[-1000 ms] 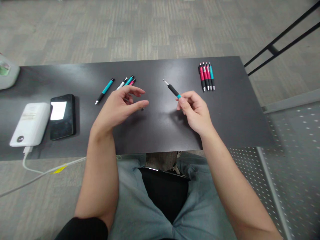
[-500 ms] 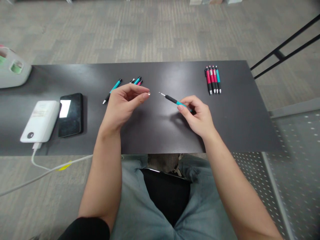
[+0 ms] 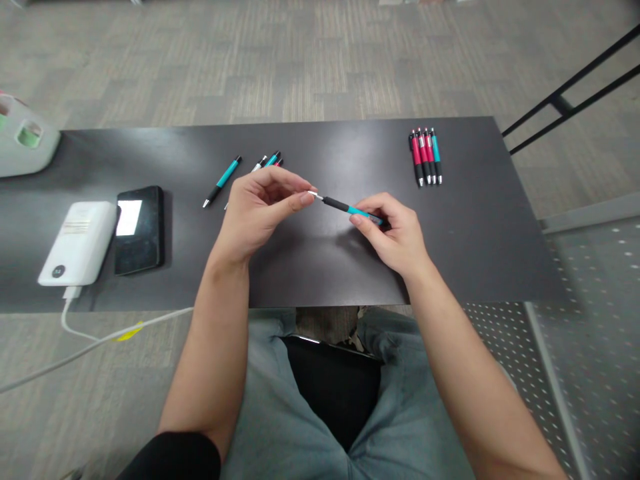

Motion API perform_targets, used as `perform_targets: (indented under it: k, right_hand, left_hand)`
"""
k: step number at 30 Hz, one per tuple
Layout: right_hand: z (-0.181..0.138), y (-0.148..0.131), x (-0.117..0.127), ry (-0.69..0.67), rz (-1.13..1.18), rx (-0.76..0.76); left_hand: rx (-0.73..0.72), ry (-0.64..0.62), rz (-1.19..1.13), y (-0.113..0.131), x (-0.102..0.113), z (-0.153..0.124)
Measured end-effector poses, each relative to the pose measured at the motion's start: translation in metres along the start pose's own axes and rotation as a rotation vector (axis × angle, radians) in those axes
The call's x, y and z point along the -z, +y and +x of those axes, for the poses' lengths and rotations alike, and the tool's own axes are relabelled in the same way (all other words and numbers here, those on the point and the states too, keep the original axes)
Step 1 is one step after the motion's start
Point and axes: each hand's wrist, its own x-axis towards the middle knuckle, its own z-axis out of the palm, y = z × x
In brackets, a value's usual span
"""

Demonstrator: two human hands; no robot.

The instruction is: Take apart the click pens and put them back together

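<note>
My right hand (image 3: 395,230) is closed around the rear of a turquoise ballpoint pen (image 3: 340,205) with a black grip, its front end pointing left. My left hand (image 3: 270,207) pinches a small silvery pen tip (image 3: 313,194) between thumb and forefinger, at the front end of that pen. Whether the tip sits on the thread or only over the refill, I cannot tell. Behind my left hand lie several pens, among them a turquoise one (image 3: 223,181) on its own and another turquoise one (image 3: 273,159) partly hidden by my fingers.
A row of red pens (image 3: 417,158) and one turquoise pen (image 3: 437,156) lies at the right of the dark table (image 3: 480,227). On the left are a black phone (image 3: 140,230), a white power bank (image 3: 79,243) with a cable (image 3: 150,323), and a white plastic container (image 3: 30,147).
My left hand has moved right with the pen tip, closing the gap to the pen and covering the bare refill point. My right hand has barely moved.
</note>
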Motion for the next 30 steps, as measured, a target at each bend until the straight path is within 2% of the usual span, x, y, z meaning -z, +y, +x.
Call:
perform_targets:
  k: [11, 17, 23, 30]
  right_hand:
    - [0.002, -0.002, 0.002, -0.017, -0.046, 0.061]
    - [-0.002, -0.002, 0.001, -0.001, -0.018, -0.019]
    - [-0.001, -0.005, 0.001, -0.068, 0.018, -0.027]
    - [0.000, -0.004, 0.000, -0.042, 0.006, -0.029]
  left_hand:
    - [-0.044, -0.048, 0.062, -0.003, -0.007, 0.001]
    - [-0.011, -0.043, 0.057, -0.003, -0.009, 0.001]
    - [-0.019, -0.053, 0.039, -0.003, -0.010, 0.002]
    - [-0.031, -0.072, 0.029, -0.005, -0.011, 0.003]
